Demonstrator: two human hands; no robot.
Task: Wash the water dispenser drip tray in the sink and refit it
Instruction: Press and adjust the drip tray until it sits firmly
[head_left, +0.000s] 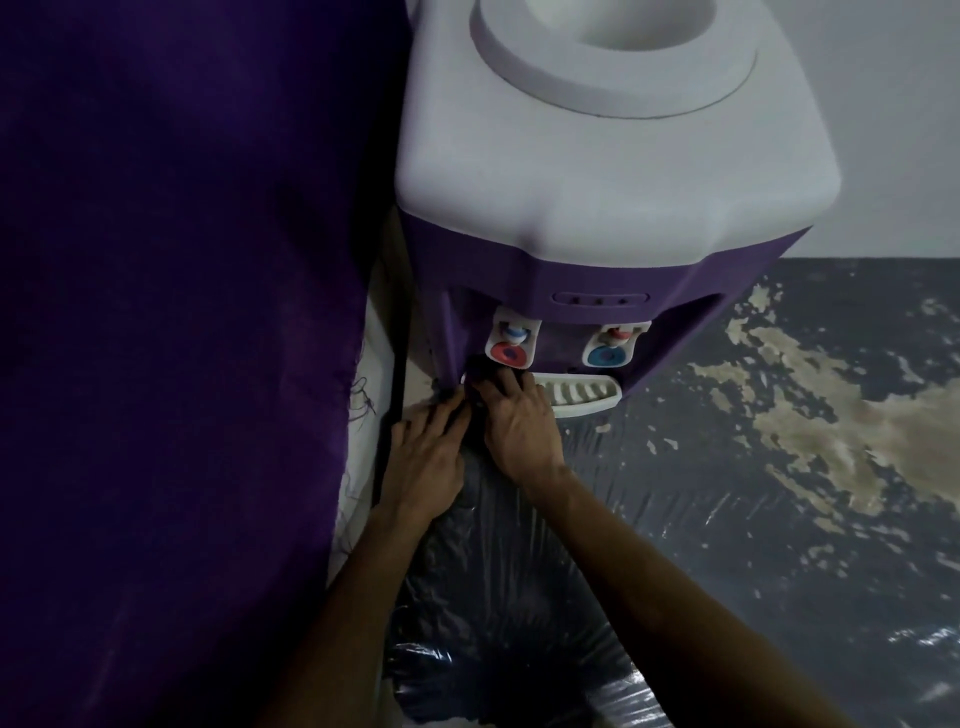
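Tray at the dispenser

My left hand (426, 457) and right hand (519, 426) grip the tray's (582, 397) left end (grip partly hidden); washed or not, I cannot tell.

water dispenser (597, 171) upright at top centre, against wall behind. two taps (566, 344) side by side on its front; drip tray (582, 395) directly below them. left hand (426, 457) and right hand (519, 426) side by side at tray's left end, right hand over tray. hanging cloth (171, 338) fills left. plastic sheet (519, 623) below hands, floor (779, 467) to right.
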